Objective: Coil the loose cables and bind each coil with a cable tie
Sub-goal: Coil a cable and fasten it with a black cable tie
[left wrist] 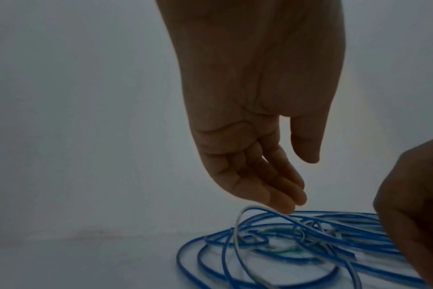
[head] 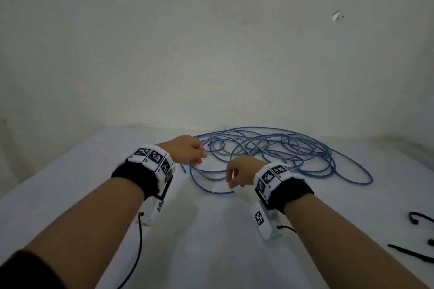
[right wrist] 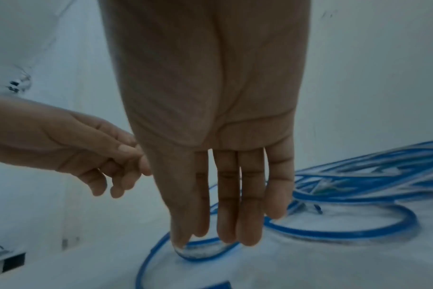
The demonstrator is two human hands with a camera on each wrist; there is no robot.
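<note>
A tangle of blue cable (head: 281, 148) lies on the white table (head: 206, 241), with a green strand (head: 225, 153) mixed in. My left hand (head: 197, 159) hovers at the tangle's left edge. In the left wrist view its relaxed fingers (left wrist: 288, 207) just touch the top of a raised loop of the cable (left wrist: 309, 244), thumb apart. My right hand (head: 232, 178) is over the near loops. In the right wrist view its fingers (right wrist: 250, 224) hang straight and the thumb tip rests on a loop of the cable (right wrist: 210, 252). Neither hand grips anything.
Black cable ties (head: 420, 217) (head: 411, 252) lie on the table at the near right. A plain white wall (head: 211, 42) rises just behind the tangle. The table's left edge runs diagonally past my left forearm.
</note>
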